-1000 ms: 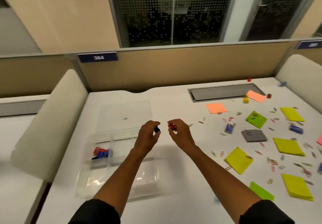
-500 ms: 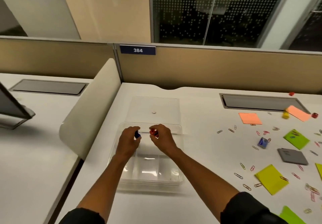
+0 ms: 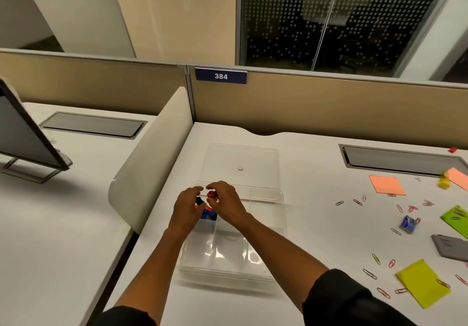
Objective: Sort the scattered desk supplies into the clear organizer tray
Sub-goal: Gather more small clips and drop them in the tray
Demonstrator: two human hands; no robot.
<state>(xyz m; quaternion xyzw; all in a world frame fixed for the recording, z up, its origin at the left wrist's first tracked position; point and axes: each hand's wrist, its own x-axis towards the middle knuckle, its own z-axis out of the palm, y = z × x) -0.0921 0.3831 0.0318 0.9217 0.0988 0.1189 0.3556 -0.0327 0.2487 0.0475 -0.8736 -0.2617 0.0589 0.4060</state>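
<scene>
The clear organizer tray (image 3: 280, 227) lies on the white desk in front of me. My left hand (image 3: 186, 210) and my right hand (image 3: 226, 205) hover close together over its back-left compartment. A small blue clip (image 3: 199, 201) sits in the fingertips of my left hand, and my right hand pinches a small red clip (image 3: 212, 195). Just below the hands, red and blue clips (image 3: 209, 214) lie in that compartment, partly hidden. The other compartments look bare.
The tray's clear lid (image 3: 240, 158) lies flat behind it. To the right are paper clips (image 3: 369, 273), yellow-green (image 3: 423, 284) and orange sticky notes (image 3: 386, 185), a blue binder clip (image 3: 407, 224) and a grey pad (image 3: 450, 247). A white divider panel (image 3: 152, 153) stands to the left.
Both hands carried their clips left, from the desk beside the tray to above its back-left compartment. My view turned left with them, so the scattered supplies slid toward the right edge.
</scene>
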